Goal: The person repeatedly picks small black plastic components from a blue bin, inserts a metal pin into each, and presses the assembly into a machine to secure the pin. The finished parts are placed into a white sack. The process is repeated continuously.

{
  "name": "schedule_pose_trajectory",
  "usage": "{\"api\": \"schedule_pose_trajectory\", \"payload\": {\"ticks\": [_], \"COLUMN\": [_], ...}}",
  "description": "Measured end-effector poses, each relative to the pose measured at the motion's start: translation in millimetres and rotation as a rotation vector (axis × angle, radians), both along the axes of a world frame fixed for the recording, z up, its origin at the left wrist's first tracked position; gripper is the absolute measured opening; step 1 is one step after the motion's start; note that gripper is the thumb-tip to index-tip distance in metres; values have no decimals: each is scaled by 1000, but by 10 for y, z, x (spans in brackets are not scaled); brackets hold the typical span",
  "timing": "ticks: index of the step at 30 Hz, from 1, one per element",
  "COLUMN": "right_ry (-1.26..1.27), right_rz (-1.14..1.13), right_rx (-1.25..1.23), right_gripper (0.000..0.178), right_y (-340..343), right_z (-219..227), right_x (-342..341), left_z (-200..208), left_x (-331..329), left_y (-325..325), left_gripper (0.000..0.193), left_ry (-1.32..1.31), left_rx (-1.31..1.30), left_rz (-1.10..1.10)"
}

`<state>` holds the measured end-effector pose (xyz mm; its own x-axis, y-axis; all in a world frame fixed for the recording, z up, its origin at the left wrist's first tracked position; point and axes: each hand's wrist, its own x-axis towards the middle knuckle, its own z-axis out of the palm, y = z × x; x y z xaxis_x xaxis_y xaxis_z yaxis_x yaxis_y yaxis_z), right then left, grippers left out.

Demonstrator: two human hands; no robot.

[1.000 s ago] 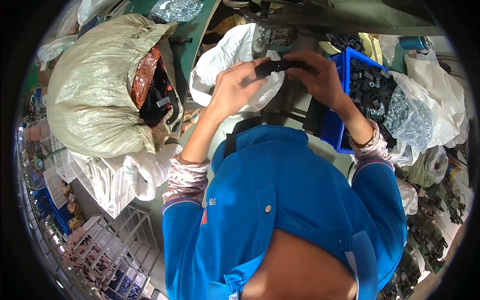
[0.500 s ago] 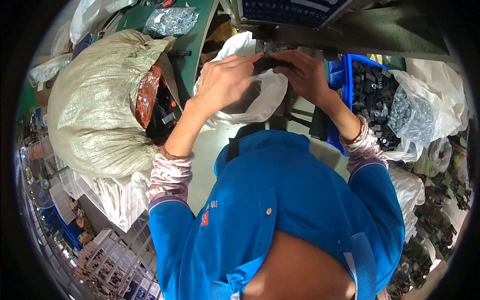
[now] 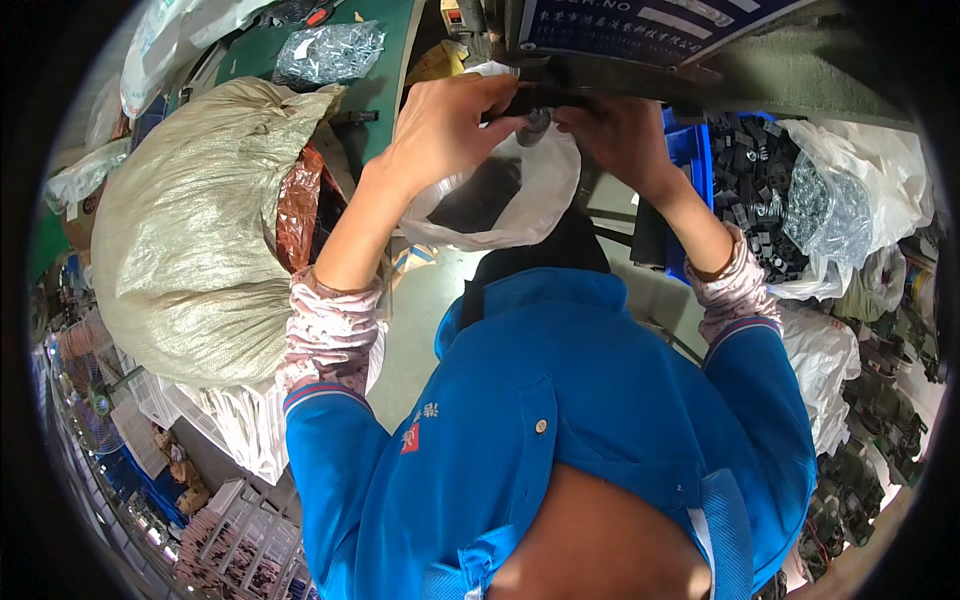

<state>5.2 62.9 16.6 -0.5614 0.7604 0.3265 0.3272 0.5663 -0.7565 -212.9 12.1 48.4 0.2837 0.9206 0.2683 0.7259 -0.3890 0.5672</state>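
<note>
Both my hands are raised at the front of a dark machine, on either side of a small grey metal cylinder [image 3: 537,122]. My left hand [image 3: 450,125] is closed, its fingers curled and its thumb pointing at the cylinder. From the other side, my right hand [image 3: 628,140] reaches under the machine's edge with bent fingers, its thumb and forefinger close to the cylinder. What lies between the fingertips is too small and shaded to name. Below the hands hangs a white plastic bag [image 3: 497,238], its mouth spread wide around a dark inside.
At left bulges a large woven sack [image 3: 190,230] with reddish plastic at its mouth. A clear bag of small parts [image 3: 330,52] lies on the green table [image 3: 395,75]. A blue bin [image 3: 697,160] holds black parts [image 3: 745,165] at right. The machine's nameplate [image 3: 640,30] overhangs the hands.
My left hand has gone from outstretched fingers to a curled grip. My right hand has moved farther under the machine's edge. The view has shifted slightly, and the grey cylinder now shows between the hands.
</note>
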Motion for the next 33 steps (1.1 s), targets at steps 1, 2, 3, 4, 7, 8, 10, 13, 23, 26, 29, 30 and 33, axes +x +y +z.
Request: {"api": "schedule_pose_trajectory", "payload": {"ticks": [1,2,3,4,7,8,10,13,23,26,29,30,33], "right_ry": [-2,-5,37,80,55,21,120,108,37,-42,-29,-26,14], "right_rz": [0,1,-15,-23,-7,5,17,-24,-3,-31,-14,-9,20], "right_rx": [-34,-67,-147,-218,-223,-189,-247,-249,-178,-89,199,216,228], "right_gripper": [17,16,16,15,16,16,17,18,23,23,24,24,26], "right_y": [32,50,40,35,161,194,171,117,6,83,74,56,-81], "right_z": [-59,-116,-163,-192,-223,-224,-225,-211,-2,-57,-63,-37,29], "right_x": [11,19,11,-11,5,17,-8,-1,22,39,30,21,28], "left_z": [9,17,34,-17,-109,-73,-19,-185,-72,-79,-112,-113,-79], "left_x": [-13,-19,2,2,-24,-50,-68,-60,-80,-66,-57,-58,-22], "left_y": [25,42,51,77,160,175,195,207,47,24,18,6,-66], "left_gripper": [24,22,26,27,30,30,29,28,38,40,40,40,34], "left_ry": [40,79,35,48,88,102,121,138,115,105,81,95,137], "left_rx": [-39,-78,-88,-77,-65,-69,-78,-10,40,94,192,216,293], "left_rz": [-5,-9,-6,-12,-46,-48,-52,-74,-76,-83,-102,-117,-139]}}
